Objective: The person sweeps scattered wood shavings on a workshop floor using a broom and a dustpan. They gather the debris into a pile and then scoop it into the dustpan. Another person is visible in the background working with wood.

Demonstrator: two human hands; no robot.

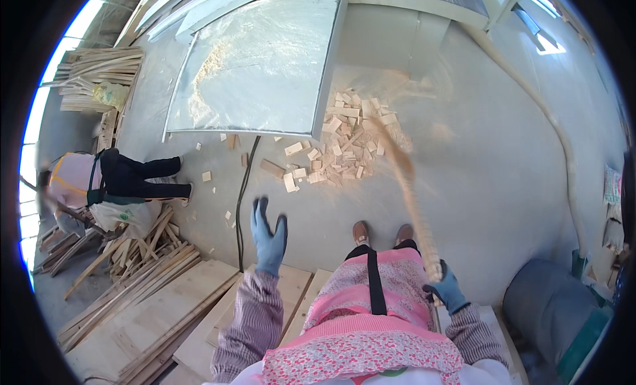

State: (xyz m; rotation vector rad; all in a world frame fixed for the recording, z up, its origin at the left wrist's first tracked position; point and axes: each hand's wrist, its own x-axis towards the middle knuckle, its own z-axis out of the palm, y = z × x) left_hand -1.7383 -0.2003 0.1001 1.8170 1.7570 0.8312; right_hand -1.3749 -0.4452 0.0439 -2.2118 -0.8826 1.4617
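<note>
My right hand, in a blue-and-dark work glove, is closed around the near end of a long tan straw broom. Its bound, ribbed handle runs forward and its far end, smeared by motion, reaches the right side of a pile of wood offcuts. Sawdust lies among and around these small blocks. My left hand, gloved alike, is raised with fingers apart and nothing in it. Beneath it is the grey floor, with a dark cable running just to its left.
Ahead stands a metal-topped table dusted with sawdust. Boards lie at near left, beside loose wood strips. A person bends over at left. A pale hose and a dark cylinder are at right.
</note>
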